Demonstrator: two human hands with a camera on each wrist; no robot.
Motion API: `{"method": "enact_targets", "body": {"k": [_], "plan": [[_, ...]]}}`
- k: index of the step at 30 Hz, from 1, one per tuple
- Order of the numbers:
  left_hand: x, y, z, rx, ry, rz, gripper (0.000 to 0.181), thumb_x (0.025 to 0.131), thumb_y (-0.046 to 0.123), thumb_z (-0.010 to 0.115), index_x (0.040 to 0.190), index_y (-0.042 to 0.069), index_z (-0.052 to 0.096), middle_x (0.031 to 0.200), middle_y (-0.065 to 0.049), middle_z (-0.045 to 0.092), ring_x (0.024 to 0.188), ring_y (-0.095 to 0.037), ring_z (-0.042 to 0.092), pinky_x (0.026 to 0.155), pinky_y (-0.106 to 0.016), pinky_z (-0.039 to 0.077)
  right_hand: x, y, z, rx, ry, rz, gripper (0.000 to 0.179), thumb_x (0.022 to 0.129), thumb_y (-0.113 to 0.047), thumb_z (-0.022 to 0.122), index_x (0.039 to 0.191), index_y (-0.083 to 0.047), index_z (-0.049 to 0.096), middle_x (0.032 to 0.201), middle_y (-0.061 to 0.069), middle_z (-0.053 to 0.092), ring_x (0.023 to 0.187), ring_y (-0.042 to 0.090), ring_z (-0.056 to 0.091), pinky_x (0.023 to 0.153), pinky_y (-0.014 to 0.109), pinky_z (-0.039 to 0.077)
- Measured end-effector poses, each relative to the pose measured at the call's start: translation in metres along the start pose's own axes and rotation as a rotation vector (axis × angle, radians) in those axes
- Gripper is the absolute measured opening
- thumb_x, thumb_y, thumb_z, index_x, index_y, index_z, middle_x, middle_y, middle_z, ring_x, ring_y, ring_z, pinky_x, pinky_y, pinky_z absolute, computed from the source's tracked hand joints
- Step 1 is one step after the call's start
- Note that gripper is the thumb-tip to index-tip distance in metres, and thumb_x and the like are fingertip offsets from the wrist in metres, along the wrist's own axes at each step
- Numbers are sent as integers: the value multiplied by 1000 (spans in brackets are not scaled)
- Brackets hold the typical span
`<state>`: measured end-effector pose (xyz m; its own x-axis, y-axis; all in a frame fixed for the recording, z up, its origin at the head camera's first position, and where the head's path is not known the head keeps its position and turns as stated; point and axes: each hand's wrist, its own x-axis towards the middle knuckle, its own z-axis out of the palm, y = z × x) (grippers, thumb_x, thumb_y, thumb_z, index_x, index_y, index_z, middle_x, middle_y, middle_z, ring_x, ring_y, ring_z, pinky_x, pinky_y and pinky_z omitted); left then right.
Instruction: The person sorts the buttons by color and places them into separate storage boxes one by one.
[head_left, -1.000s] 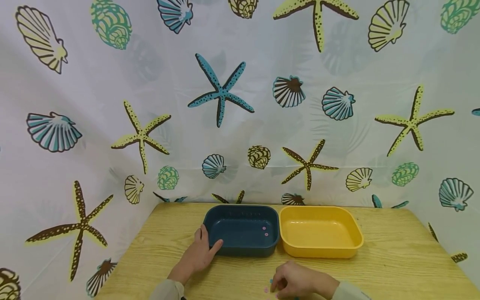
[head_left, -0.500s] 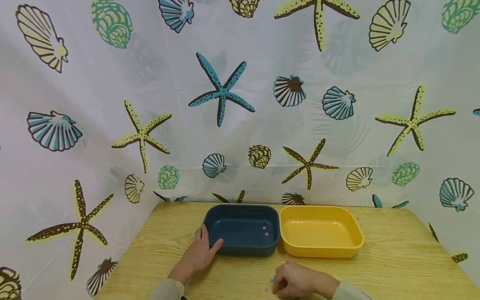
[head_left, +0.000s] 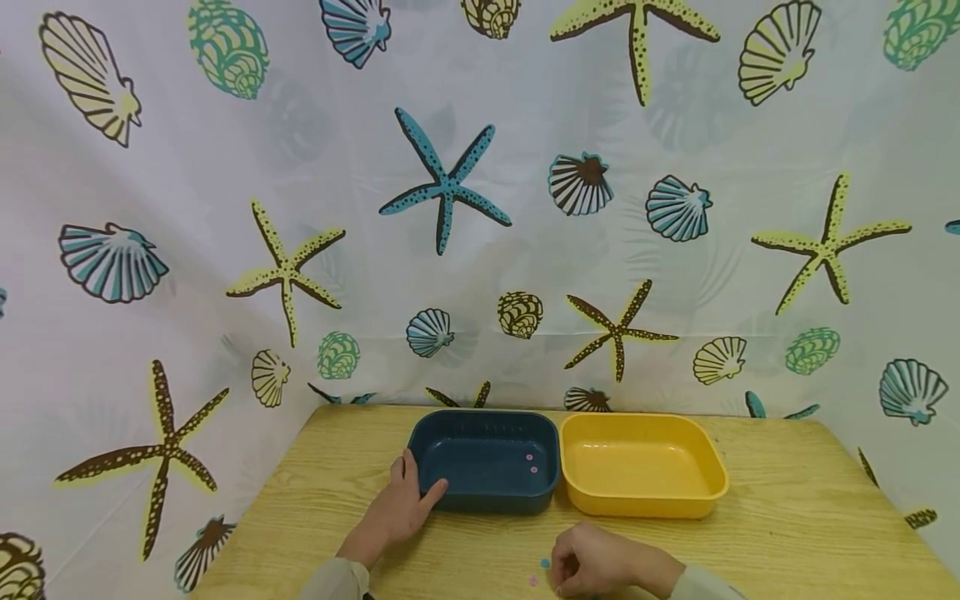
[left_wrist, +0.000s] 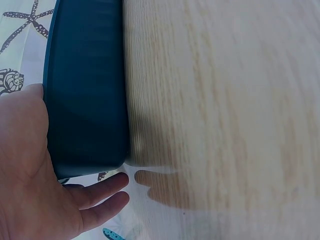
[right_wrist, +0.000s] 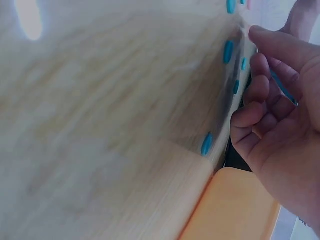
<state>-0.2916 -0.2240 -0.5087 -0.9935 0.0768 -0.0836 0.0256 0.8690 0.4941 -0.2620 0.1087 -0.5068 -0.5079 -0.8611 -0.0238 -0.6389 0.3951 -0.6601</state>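
Note:
My left hand (head_left: pixel 400 504) rests on the near left corner of a dark blue plastic tray (head_left: pixel 480 502). Its fingers lie along the left rim, with the thumb at the front; in the left wrist view two fingers stretch out straight below the tray's corner. Two small pink discs, perhaps buttons, lie in this tray. My right hand (head_left: pixel 596 557) is low over the wooden table, fingers curled and fingertips down at the surface. Anything between its thumb and index finger is hidden. Beside it lie a blue disc (head_left: pixel 545 563) and a pink disc (head_left: pixel 533 581).
A yellow tray (head_left: pixel 637 505) stands to the right, touching the blue one. Several blue discs, among them one blue disc (right_wrist: pixel 206 144), show edge-on in the right wrist view. A white curtain (head_left: pixel 480 283) printed with shells and starfish surrounds the table (head_left: pixel 787 500).
My right hand has shifted slightly to the right, uncovering more of the blue disc. A pink disc near its fingertips no longer shows. My left hand stays on the blue tray.

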Motion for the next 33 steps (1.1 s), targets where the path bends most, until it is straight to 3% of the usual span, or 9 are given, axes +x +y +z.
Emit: {"method": "enact_targets", "body": {"k": [5, 14, 22, 33], "plan": [[0, 1, 0, 2, 1, -5, 95, 95, 60, 37, 147, -10, -1, 150, -33, 6, 81, -31, 63, 56, -38, 46, -3, -2, -6, 159, 23, 40, 4, 82, -7, 69, 78, -8, 68, 71, -14, 58, 62, -3, 49, 57, 18, 45], [-1, 1, 1, 17, 15, 4, 95, 95, 60, 37, 147, -11, 0, 149, -33, 8, 90, -35, 62, 60, -40, 48, -3, 3, -16, 186, 121, 29, 5, 84, -9, 71, 79, -10, 70, 72, -13, 62, 65, -2, 53, 62, 20, 49], [-2, 2, -1, 17, 14, 4, 95, 95, 60, 37, 147, -11, 1, 149, -33, 7, 86, -33, 63, 59, -39, 47, -2, 3, -22, 235, 182, 19, 6, 85, -8, 70, 84, -3, 69, 74, -8, 65, 65, 1, 57, 62, 22, 50], [-2, 1, 0, 20, 13, 6, 96, 95, 61, 37, 147, -11, 1, 149, -33, 8, 89, -33, 63, 60, -39, 48, 2, 1, -33, 237, 250, 30, 9, 89, -9, 67, 93, -1, 69, 82, 11, 69, 68, 6, 60, 62, 23, 50]]}}
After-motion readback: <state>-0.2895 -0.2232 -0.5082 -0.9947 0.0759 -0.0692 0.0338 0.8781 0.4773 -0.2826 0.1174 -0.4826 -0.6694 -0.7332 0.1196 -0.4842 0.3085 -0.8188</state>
